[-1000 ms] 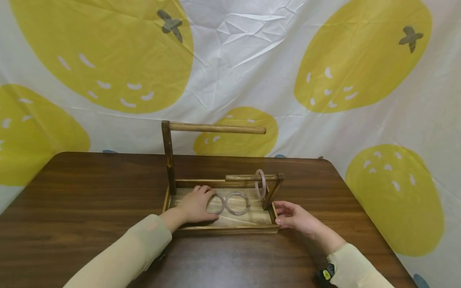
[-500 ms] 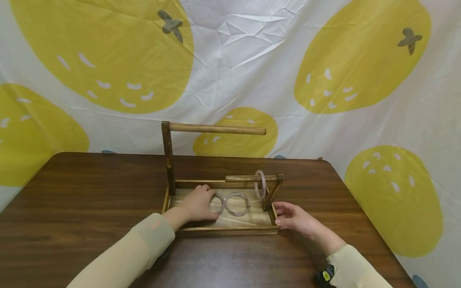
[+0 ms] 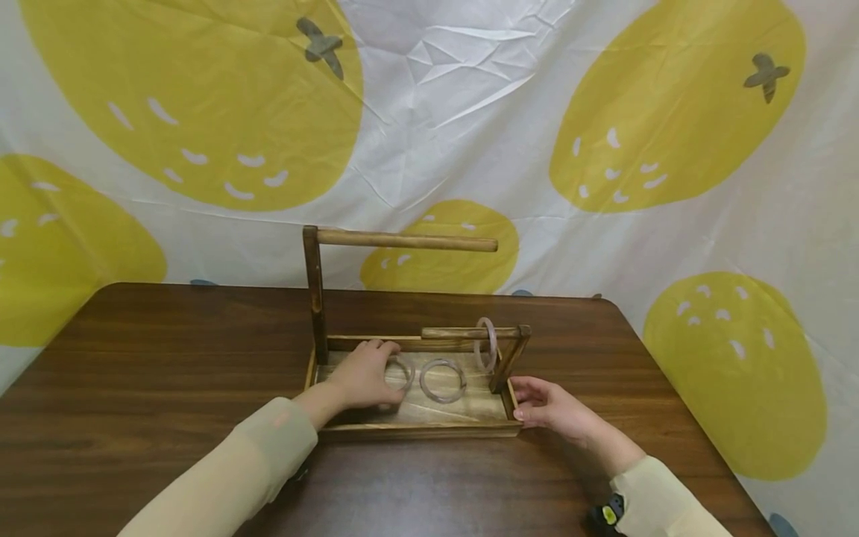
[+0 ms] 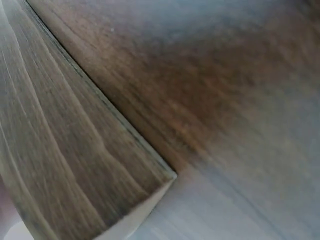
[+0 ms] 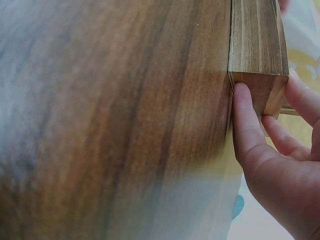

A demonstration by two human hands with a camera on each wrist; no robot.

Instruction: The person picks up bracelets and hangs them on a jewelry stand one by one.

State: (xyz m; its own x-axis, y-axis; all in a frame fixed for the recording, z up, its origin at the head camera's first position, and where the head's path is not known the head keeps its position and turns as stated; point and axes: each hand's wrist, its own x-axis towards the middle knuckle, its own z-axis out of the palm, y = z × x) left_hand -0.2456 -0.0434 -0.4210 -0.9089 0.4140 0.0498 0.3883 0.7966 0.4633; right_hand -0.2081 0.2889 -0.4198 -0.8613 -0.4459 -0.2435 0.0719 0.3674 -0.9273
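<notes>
Wood tray (image 3: 419, 431): inside, toward nine o'clock, the left hand (image 3: 361, 375) pinches one ring (image 3: 412, 374); a flat ring (image 3: 443, 400) lies at its three. The right hand (image 3: 555, 409) rests relaxed fingers on the tray's three-o'clock end.

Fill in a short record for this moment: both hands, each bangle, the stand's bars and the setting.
Left hand: grips the left bangle, which looks tilted; whether it is clear of the tray floor cannot be told
Right hand: holds the wooden tray at its right end
Middle bangle: lies flat in the tray
Hung bangle: around the lower bar, toward its right end
Upper bar: no bangle on it
Table: dark wood-grain top
Backdrop: white cloth, yellow fruit print
</notes>
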